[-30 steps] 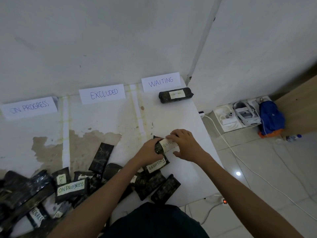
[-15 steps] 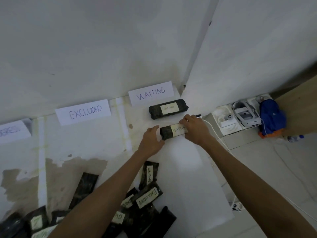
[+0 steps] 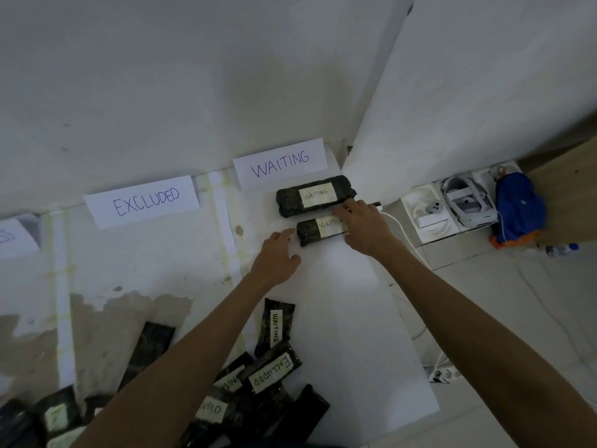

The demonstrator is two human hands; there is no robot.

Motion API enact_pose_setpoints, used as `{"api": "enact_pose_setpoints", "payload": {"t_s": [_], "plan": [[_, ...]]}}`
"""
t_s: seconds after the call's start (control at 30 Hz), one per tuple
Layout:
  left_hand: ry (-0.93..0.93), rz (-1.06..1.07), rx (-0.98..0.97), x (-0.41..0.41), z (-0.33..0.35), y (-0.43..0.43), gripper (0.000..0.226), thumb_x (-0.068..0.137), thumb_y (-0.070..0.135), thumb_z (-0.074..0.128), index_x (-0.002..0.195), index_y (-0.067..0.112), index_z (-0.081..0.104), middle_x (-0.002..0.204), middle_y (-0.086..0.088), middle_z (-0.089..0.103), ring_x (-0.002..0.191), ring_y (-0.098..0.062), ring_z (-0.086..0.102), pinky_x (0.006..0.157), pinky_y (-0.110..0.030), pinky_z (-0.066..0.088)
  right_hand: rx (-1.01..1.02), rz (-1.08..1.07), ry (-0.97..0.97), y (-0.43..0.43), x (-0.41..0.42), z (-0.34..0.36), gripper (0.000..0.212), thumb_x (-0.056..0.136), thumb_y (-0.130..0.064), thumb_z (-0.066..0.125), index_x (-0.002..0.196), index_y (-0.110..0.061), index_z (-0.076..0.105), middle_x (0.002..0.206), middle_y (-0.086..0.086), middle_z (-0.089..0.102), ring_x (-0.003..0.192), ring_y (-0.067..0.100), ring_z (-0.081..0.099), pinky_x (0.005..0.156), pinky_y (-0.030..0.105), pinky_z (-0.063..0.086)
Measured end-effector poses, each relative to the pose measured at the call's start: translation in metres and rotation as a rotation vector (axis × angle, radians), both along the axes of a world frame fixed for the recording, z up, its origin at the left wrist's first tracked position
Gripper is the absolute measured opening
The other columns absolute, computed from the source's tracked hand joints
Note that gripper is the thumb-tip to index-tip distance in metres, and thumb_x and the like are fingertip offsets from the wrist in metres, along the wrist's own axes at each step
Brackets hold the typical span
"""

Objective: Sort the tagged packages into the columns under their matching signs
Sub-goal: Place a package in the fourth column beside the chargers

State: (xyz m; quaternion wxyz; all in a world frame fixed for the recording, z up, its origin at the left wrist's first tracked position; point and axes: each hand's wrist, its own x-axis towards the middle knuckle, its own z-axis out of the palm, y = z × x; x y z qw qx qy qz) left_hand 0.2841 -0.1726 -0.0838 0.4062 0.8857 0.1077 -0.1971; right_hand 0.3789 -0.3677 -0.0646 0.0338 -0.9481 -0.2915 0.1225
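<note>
Nearest the camera a heap of unsorted packages [image 3: 258, 396] is lying on the desk [image 3: 339, 318], tags reading EXCLUDED and WAITING among them, one WAITING-tagged package [image 3: 274, 328] sitting just beyond the heap with its long axis pointing away from the person. Both forearms are reaching past the heap toward the far right column. The left hand [image 3: 277, 257] is resting palm-down on the desk, fingers loosely spread and gripping nothing, fingertips just touching or nearly touching the left end of the second package [image 3: 318, 231]. The right hand [image 3: 365, 227] is lying over that package's right end, fingers curled onto it, looking clamped on it, though how firmly is hard to say. This package is lying with its long axis left-to-right, parallel to and just in front of the first package [image 3: 315, 195], which is sitting directly under the WAITING sign [image 3: 279, 163]. The two hands are bracketing the second package end to end, so the placing step is looking nearly done; the right hand is the one to let go. Next pick is lying behind the hands, toward the body, and the left hand is nearer to it. Farther left the EXCLUDED sign [image 3: 142, 200] is standing with nothing in its column yet
</note>
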Motion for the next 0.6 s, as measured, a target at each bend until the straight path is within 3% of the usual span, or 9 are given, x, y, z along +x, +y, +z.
{"api": "enact_pose_setpoints", "payload": {"t_s": [0.27, 0.4, 0.6], "plan": [[0.003, 0.076, -0.004, -0.07, 0.0, 0.016, 0.056, 0.088, 0.014, 0.055, 0.14, 0.016, 0.036, 0.133, -0.011, 0.042, 0.125, -0.024, 0.039, 0.104, -0.036, 0.037, 0.091, 0.002, -0.001, 0.009, -0.051, 0.006, 0.057, 0.075, -0.008, 0.07, 0.129, -0.01, 0.052, 0.129, 0.017, 0.05, 0.117, 0.035, 0.048, 0.099, 0.044, 0.039], [0.022, 0.146, -0.009, -0.112, 0.001, 0.022, 0.053, 0.088, 0.014, 0.056, 0.138, 0.016, 0.038, 0.129, -0.011, 0.044, 0.121, -0.023, 0.045, 0.101, -0.029, 0.037, 0.128, 0.028, 0.059, 0.023, -0.093, 0.004, 0.057, 0.076, -0.008, 0.069, 0.13, -0.012, 0.052, 0.131, 0.015, 0.048, 0.115, 0.033, 0.048, 0.093, 0.041, 0.041], [0.062, 0.14, 0.017, -0.155, 0.001, 0.026, 0.05, 0.089, 0.016, 0.055, 0.137, 0.015, 0.038, 0.125, -0.01, 0.047, 0.112, -0.021, 0.05, 0.09, -0.029, 0.042, 0.189, -0.068, 0.302, 0.043, -0.148, 0.0, 0.046, 0.084, -0.01, 0.061, 0.129, -0.013, 0.051, 0.126, 0.009, 0.051, 0.111, 0.025, 0.051, 0.088, 0.035, 0.043]]}}
